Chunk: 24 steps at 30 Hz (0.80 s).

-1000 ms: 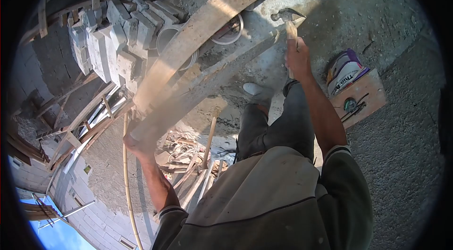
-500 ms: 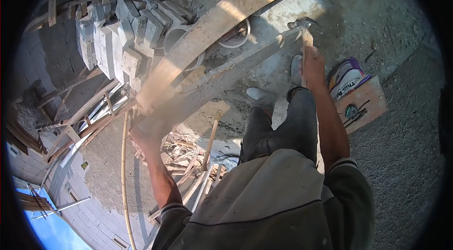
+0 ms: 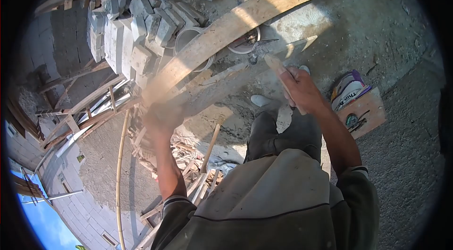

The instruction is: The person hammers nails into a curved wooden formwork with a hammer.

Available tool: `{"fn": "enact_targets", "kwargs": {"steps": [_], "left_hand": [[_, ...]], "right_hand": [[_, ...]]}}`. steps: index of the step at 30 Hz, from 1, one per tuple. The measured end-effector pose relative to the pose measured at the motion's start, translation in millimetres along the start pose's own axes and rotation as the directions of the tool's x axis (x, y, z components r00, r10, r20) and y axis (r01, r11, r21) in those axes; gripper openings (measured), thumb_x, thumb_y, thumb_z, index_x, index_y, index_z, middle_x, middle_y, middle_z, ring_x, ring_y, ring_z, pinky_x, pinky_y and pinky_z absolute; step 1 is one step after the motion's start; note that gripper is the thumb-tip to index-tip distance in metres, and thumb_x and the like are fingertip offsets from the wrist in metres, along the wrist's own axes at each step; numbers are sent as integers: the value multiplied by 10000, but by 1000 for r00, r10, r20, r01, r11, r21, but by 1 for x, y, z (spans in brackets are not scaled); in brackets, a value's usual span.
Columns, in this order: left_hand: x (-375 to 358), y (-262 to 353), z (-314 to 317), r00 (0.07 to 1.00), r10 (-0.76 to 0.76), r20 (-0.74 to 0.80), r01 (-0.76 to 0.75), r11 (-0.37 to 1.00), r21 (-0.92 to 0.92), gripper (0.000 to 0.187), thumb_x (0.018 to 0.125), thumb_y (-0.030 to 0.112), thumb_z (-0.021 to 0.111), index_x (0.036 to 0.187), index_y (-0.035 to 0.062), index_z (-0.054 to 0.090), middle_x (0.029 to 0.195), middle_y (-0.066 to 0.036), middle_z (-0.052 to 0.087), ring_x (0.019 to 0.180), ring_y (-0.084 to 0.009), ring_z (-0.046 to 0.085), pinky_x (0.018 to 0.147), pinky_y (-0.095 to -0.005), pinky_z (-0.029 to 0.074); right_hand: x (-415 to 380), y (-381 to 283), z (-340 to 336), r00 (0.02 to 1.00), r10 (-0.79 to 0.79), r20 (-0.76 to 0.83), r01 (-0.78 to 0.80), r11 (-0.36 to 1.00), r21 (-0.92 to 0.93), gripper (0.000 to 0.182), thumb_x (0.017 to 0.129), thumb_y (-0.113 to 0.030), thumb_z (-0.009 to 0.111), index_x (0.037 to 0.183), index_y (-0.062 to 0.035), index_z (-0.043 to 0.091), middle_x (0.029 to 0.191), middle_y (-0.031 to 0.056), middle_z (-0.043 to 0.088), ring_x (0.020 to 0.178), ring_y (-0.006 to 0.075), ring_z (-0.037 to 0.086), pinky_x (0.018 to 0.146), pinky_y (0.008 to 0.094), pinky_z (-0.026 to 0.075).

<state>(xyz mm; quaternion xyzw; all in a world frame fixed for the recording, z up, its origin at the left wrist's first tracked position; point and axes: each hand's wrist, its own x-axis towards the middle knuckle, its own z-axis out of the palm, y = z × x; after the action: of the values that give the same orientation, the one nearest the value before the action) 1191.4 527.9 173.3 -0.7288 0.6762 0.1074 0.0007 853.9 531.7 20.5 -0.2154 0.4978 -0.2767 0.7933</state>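
Observation:
A claw hammer is gripped by its wooden handle in my right hand, whose fingers are closed round it. Its dark metal head lies over the cement-stained plank; whether it touches is not clear. My left hand is at the near left end of the boards, smeared by a hazy patch, and appears closed on the long pale wooden board. That board runs up to the upper right, alongside the stained plank. A pale splintered tip shows at the plank's far end.
Concrete blocks are stacked at left, near buckets. A bamboo pole and scrap wood lie at lower left. At right, a printed bag lies by a small board with tools. My feet stand between.
My right hand has brought the hammer left and nearer, from the plank's far end to above its middle stretch. My left hand and the boards have shifted slightly right and up in view.

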Motion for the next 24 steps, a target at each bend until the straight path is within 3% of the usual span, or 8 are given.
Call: {"fn": "enact_targets", "kwargs": {"steps": [3, 5, 9, 11, 13, 17, 19, 24], "left_hand": [[-5, 9, 1, 998, -19, -63, 12, 995, -104, 325, 706, 241, 833, 805, -14, 658, 696, -57, 639, 650, -122, 584, 595, -262, 455], [-2, 17, 1, 996, -36, -80, 14, 966, -260, 329, 698, 240, 838, 776, -14, 644, 677, -47, 616, 622, -124, 562, 583, -257, 442], [-2, 6, 2, 994, 88, -72, -102, 970, -220, 301, 698, 194, 839, 753, -12, 626, 677, -30, 596, 623, -106, 535, 571, -242, 420], [-7, 4, 5, 989, -137, -59, 109, 933, -343, 302, 703, 190, 836, 740, -13, 615, 671, -27, 582, 621, -100, 519, 562, -241, 409], [-11, 4, 5, 995, -49, -89, 26, 970, -242, 310, 707, 195, 834, 739, -17, 611, 673, -21, 578, 620, -95, 510, 562, -238, 407], [-11, 17, -2, 999, -17, -45, 2, 952, -305, 337, 707, 222, 836, 779, -31, 625, 692, -36, 609, 642, -110, 538, 596, -247, 436], [-14, 3, 1, 992, -106, -68, 85, 962, -258, 377, 707, 256, 835, 826, -44, 640, 737, -64, 645, 674, -135, 572, 636, -263, 459], [-20, -9, -2, 994, 48, -96, -67, 976, -207, 424, 720, 315, 815, 791, -53, 615, 715, -46, 590, 663, -134, 537, 595, -267, 424]], "right_hand": [[-5, -5, 11, 982, -83, -170, 90, 995, 33, 429, 976, -408, 435, 927, 10, 519, 513, 16, 451, 391, 88, 414, 374, 260, 337], [-6, 2, 33, 890, -327, -319, 375, 922, 99, 435, 974, -416, 438, 924, 10, 513, 522, 18, 458, 390, 89, 411, 385, 258, 349], [-13, -7, 8, 990, -13, 137, 32, 990, -140, 435, 973, -418, 440, 890, 0, 526, 522, 20, 461, 398, 98, 450, 378, 274, 360], [-4, 7, -7, 998, -63, 7, 63, 977, -203, 433, 971, -405, 444, 847, 2, 519, 523, 25, 466, 401, 104, 456, 382, 284, 373], [14, 27, -19, 889, -139, -437, 213, 969, 125, 408, 967, -378, 451, 819, -4, 518, 530, 34, 475, 411, 112, 469, 384, 296, 380], [69, 84, -52, 851, -59, -522, 89, 996, 32, 380, 965, -348, 453, 806, -10, 525, 541, 41, 485, 413, 130, 470, 386, 302, 384], [77, 86, -84, 951, 141, -274, -148, 989, -5, 376, 936, -390, 474, 898, -22, 540, 558, 27, 475, 418, 127, 449, 393, 291, 373], [99, 70, -130, 776, 46, -629, 35, 993, 116, 339, 913, -366, 497, 878, -33, 551, 583, 39, 481, 459, 139, 471, 405, 298, 385]]}}
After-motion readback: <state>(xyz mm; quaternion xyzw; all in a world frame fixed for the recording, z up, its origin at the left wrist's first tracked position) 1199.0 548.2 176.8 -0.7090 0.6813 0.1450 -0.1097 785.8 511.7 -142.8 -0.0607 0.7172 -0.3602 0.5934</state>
